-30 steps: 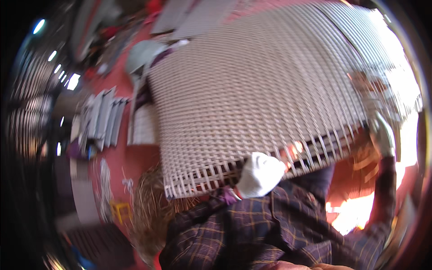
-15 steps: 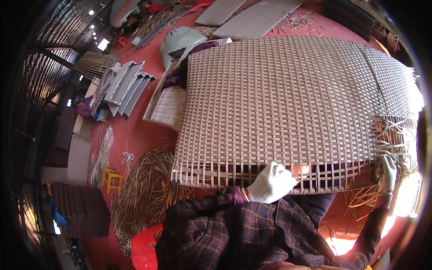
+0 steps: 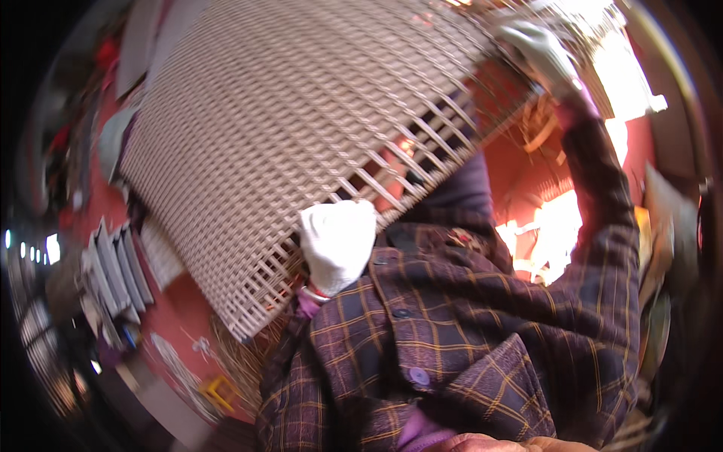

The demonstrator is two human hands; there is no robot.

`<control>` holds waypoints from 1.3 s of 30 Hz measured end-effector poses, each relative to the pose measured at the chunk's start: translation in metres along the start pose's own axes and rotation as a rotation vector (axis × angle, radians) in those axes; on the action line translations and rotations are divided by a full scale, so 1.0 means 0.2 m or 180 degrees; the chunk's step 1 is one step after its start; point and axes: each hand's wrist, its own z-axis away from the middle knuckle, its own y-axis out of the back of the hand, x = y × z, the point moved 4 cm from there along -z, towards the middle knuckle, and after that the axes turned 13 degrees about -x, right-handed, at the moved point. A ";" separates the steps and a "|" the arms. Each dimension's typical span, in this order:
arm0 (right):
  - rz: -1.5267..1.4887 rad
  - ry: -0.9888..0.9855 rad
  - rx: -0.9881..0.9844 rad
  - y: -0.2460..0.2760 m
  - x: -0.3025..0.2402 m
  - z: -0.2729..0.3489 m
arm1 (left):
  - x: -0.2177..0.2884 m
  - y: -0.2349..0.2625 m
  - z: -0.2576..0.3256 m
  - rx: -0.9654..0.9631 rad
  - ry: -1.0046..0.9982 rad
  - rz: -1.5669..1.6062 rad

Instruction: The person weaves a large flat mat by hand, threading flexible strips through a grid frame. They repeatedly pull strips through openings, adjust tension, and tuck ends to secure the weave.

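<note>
A large woven panel (image 3: 301, 98) of beige-brown flat strands lies slanted across my lap. Along its near edge runs a band of open weave with gaps, bordered by a wrapped rim. My left hand (image 3: 339, 245), in a white knitted glove, is closed in a fist on this near edge, fingertips hidden. Far off to the right, my right hand (image 3: 538, 53), in a pale gloved covering, is bent closed at the panel's right end beside loose strands (image 3: 561, 19). Blur hides what its fingers hold.
Stacked grey panels (image 3: 117, 267) stand at the left on the red floor (image 3: 177, 309). A yellow stool (image 3: 218, 393) and a bundle of pale strands (image 3: 177, 369) are at lower left. Coiled brown strands (image 3: 237, 361) lie below the panel's left corner. Bright sunlight falls at right.
The whole view has swung round, so the panel now appears tilted and nearer. My left fist shows farther left along the near edge; my right hand stays by the right end.
</note>
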 end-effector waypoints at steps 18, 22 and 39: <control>-0.2928 -0.0747 0.1807 -0.14 -0.05 0.03 | -0.03 -0.02 0.01 -0.0156 0.0103 0.0268; -0.2920 -0.0668 0.1752 -0.15 -0.05 0.05 | -0.06 0.02 -0.09 -0.0231 0.0362 0.0481; -0.3206 -0.0501 0.0466 -0.11 0.62 0.04 | -0.21 0.01 -0.13 -0.0521 0.0227 -0.0171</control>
